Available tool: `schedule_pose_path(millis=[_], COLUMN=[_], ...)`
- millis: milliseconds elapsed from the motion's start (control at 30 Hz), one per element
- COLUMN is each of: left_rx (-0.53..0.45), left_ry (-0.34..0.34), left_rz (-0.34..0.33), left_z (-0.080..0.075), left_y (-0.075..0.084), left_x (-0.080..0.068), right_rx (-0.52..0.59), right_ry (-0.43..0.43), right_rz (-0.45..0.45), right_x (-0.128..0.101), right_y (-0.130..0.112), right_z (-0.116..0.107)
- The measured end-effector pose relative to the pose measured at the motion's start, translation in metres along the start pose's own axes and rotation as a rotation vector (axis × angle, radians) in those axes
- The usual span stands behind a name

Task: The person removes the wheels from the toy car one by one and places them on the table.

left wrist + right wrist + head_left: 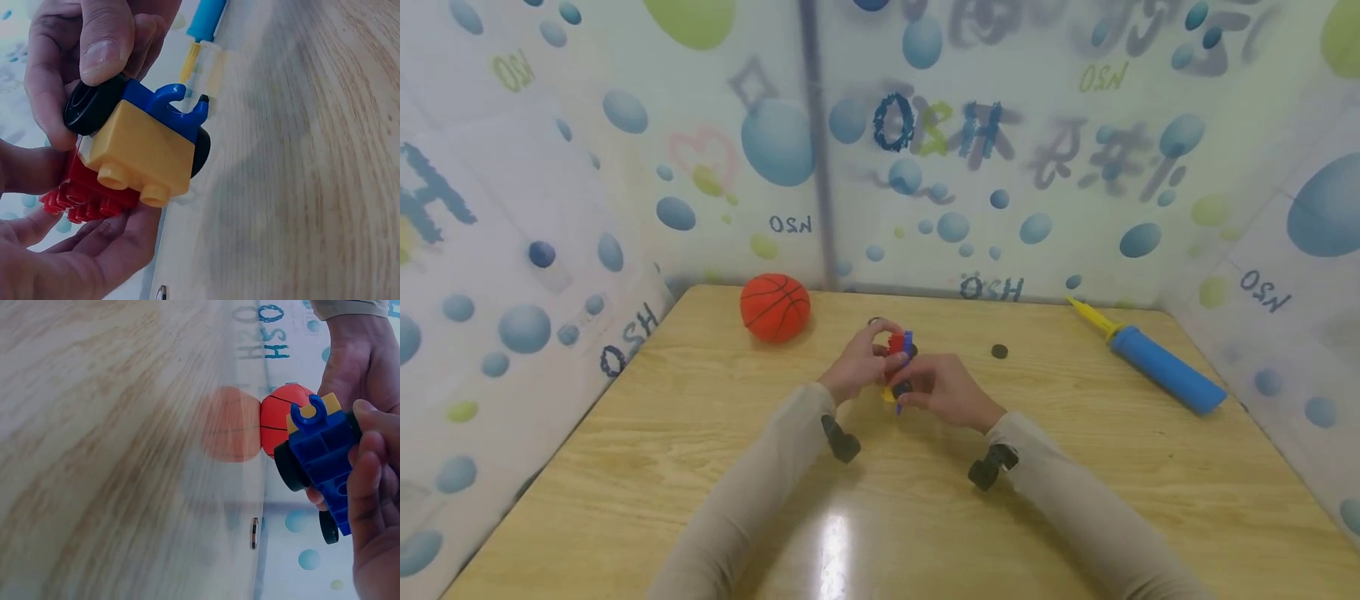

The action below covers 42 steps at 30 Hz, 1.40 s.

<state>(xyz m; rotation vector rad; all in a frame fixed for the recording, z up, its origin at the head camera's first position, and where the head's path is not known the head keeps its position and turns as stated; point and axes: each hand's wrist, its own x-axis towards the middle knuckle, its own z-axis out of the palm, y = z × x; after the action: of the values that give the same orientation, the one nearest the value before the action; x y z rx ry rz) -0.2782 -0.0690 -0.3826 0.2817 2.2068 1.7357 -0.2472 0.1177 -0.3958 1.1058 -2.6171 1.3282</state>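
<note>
Wooden table (pixel 925 533); toy vehicle (pixel 140 150) gripped by left hand (pixel 853 362), part-hidden wheel (pixel 94 106) seemingly pinched by right hand (pixel 951 392); ball (pixel 775 308) seen at ten o'clock

Pale wood-grain tabletop (pixel 647 467); white sheets (pixel 1052 258) on three sides, printed with blue and green bubbles (pixel 778 143) and mirrored H2O lettering (pixel 892 123); grey vertical strip (pixel 820 125) at the back; white glare (pixel 833 554) on the tabletop

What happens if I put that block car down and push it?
The block car would probably roll if set down on its black wheels. It looks stiff, as its blocks have straight, hard-looking edges. Pushed hard, it might come apart, since its red block and yellow block look like separate pieces.
</note>
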Motion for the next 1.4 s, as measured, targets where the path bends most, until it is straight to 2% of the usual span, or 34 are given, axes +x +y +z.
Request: schedule_pose_path(millis=[433,533,600,667,800,900,1067,1267,1400], left_rx=[0.025,0.072,0.102,0.117,0.102,0.094,0.096,0.086,0.088], left_ry=[0.0,0.029,0.053,0.08,0.093,0.074,0.032,-0.009,-0.019], left_rz=[-0.009,-0.017,-0.046,-0.053,-0.013,0.007,0.007,0.07,0.082], left_z=[0.015,0.012,0.007,0.001,-0.009,-0.013,-0.016,-0.017,-0.017], left_y=[-0.002,-0.008,-0.012,-0.013,-0.005,-0.001,-0.007,-0.008,-0.008], left_x=[0.011,0.009,0.005,0.002,-0.001,-0.001,-0.002,-0.005,-0.005], right_rx=[0.028,0.017,0.017,0.022,0.094,0.117,0.057,0.021,0.001], right_ry=[0.028,0.021,0.008,0.005,0.018,0.021,0.037,0.101,0.113], right_rz=[-0.046,-0.088,-0.118,-0.12,-0.048,0.025,0.086,0.134,0.189], right_x=[-0.012,-0.015,-0.015,-0.013,-0.007,-0.006,-0.009,-0.012,-0.017], right_y=[0.007,0.001,-0.006,-0.013,-0.018,-0.013,0.007,0.027,0.039], right_z=[-0.008,-0.01,-0.014,-0.02,-0.033,-0.04,-0.049,-0.059,-0.065])
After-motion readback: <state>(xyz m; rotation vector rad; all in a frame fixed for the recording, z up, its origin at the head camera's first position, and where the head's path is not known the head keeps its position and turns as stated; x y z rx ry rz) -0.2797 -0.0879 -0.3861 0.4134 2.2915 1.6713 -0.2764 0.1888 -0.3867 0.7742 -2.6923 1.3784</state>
